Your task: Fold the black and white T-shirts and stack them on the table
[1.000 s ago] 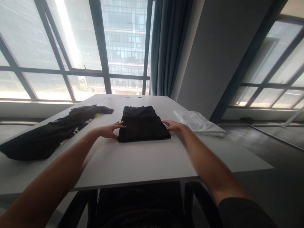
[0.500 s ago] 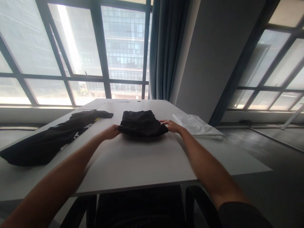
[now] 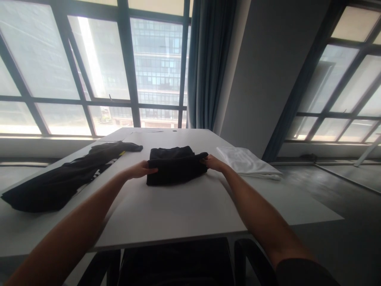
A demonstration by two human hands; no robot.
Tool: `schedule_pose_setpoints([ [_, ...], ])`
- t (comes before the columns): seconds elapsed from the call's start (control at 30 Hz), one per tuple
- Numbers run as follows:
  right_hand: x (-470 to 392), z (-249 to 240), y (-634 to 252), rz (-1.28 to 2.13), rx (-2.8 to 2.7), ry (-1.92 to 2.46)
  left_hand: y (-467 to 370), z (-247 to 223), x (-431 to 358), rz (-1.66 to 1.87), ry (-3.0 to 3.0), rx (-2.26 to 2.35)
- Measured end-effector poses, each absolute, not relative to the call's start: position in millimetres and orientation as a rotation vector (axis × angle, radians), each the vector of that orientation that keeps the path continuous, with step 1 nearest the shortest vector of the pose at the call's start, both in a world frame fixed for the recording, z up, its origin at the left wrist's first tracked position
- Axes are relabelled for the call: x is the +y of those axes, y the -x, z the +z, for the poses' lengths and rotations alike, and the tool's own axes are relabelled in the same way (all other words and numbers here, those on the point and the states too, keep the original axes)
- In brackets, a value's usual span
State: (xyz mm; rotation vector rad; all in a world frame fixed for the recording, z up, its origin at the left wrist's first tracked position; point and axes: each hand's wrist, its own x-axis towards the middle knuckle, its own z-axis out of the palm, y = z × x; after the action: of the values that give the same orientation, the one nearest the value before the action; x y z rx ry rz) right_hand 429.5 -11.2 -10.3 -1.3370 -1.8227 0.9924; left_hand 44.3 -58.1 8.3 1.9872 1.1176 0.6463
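Note:
A black folded garment [image 3: 177, 167] lies across the middle of the white table [image 3: 172, 214], its exact kind not clear. My left hand [image 3: 139, 169] grips its left edge, with the fingers closed over the cloth. At the opposite end, my right hand [image 3: 214, 163] pinches the upper right corner. Between the two hands a fold of the fabric is lifted and runs nearly straight, rising slightly to the right. Part of the right hand's fingers is hidden by the cloth.
Along the table's left side lies a dark garment [image 3: 68, 174] with white lettering and a yellow mark. A folded white cloth [image 3: 250, 161] rests at the right edge. A black chair [image 3: 175, 262] stands against the near edge. Windows and a blue curtain [image 3: 205, 67] are behind.
Both hands have raised the near edge of the black garment, so its front side now shows as a flatter panel. The camera view has tilted slightly upward.

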Motion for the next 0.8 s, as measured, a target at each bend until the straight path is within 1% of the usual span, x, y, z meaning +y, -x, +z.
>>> schedule_pose_setpoints([
  [0.07, -16, -5, -436, 1.1, -1.837, 1.31, -42, 13, -61, 0.594, -1.977, 1.097],
  [0.17, -27, 9, -450, 1.427, -1.895, 1.235, -36, 24, -68, 0.389, -1.884, 1.008],
  [0.23, -33, 18, -455, 1.566, -1.913, 1.162, -34, 31, -72, 0.377, -1.791, 0.95],
  [0.3, -33, 22, -452, 1.501, -1.863, 1.081, -37, 33, -72, 0.539, -1.702, 0.917],
  [0.4, -23, 17, -434, 1.183, -1.681, 1.05, -48, 27, -63, 0.961, -1.544, 0.964],
  [0.47, -14, 8, -419, 1.004, -1.587, 1.129, -53, 17, -53, 1.184, -1.432, 1.09],
  [0.53, -8, -3, -408, 0.923, -1.581, 1.246, -54, 5, -44, 1.212, -1.374, 1.231],
  [0.67, -4, -18, -403, 0.919, -1.706, 1.445, -49, -14, -34, 1.019, -1.397, 1.318],
  [0.73, -5, -19, -405, 0.895, -1.753, 1.453, -48, -18, -32, 1.042, -1.417, 1.324],
  [0.8, -5, -16, -406, 0.852, -1.798, 1.403, -49, -15, -30, 1.147, -1.481, 1.284],
])
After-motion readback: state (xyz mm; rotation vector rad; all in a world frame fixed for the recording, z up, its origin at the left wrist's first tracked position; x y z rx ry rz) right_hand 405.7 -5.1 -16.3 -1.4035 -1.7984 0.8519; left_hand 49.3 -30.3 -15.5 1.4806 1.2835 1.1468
